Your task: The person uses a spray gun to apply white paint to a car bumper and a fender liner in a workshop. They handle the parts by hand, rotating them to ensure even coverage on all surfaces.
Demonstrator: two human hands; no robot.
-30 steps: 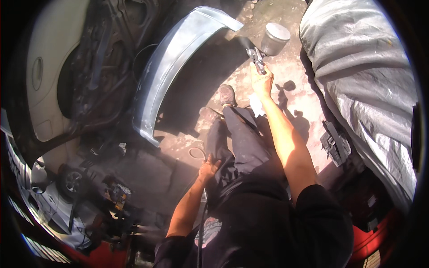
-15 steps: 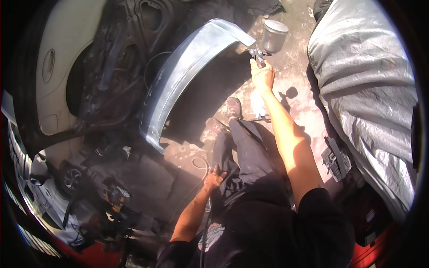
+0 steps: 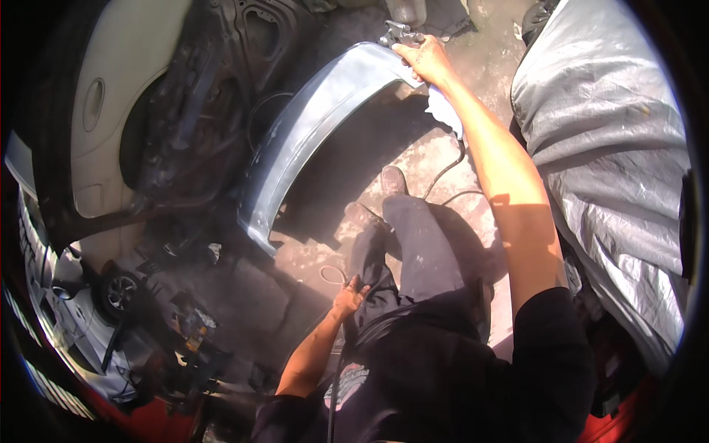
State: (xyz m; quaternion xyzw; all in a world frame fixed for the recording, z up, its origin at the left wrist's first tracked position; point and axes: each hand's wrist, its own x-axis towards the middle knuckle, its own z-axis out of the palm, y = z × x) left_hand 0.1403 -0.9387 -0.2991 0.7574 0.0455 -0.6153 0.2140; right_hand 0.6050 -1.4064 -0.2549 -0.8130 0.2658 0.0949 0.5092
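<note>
My right hand point(image 3: 427, 59) is wrapped around a spray gun point(image 3: 399, 34) at the far end of a curved, pale grey car body panel point(image 3: 310, 118). The gun's metal cup point(image 3: 408, 10) is partly cut off by the top edge. Beneath my wrist hangs a white cloth or paper point(image 3: 444, 112), and a dark hose point(image 3: 452, 166) runs down from it. My left hand point(image 3: 350, 297) rests low by my thigh with its fingers apart, near a thin pale hose loop point(image 3: 332, 275).
At left stand a beige car door point(image 3: 96, 155) and a dark, bare metal panel point(image 3: 185, 111). Loose parts and a small wheel point(image 3: 120, 292) lie at lower left. A silver cover point(image 3: 605, 133) drapes over something large along the right side.
My right hand has moved up and left with the spray gun, from beside the panel's far end to over it. My left hand has barely moved.
</note>
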